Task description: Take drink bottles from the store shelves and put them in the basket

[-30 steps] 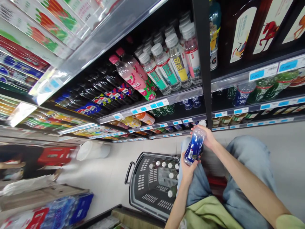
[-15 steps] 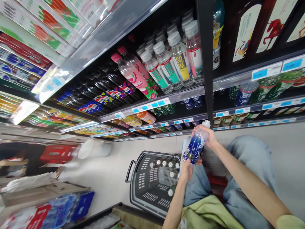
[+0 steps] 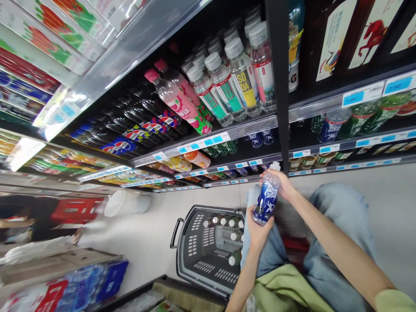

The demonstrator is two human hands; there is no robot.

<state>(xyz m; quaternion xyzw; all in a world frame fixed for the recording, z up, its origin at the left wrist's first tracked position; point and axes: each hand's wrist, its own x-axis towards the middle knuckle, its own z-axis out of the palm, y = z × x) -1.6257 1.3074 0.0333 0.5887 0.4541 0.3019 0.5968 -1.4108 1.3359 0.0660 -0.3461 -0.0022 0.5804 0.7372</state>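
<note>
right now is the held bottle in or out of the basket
Out: left hand and right hand hold the bottle, apart from the basket.

Clear soda bottles stand on shelf beside pink bottles and dark cola bottles. White bucket on floor, near red crate. Blue bottle pack sits at lower left.

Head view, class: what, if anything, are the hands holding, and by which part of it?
A blue-labelled plastic bottle: the left hand holds its base, the right hand its upper part, below the cap.
</note>
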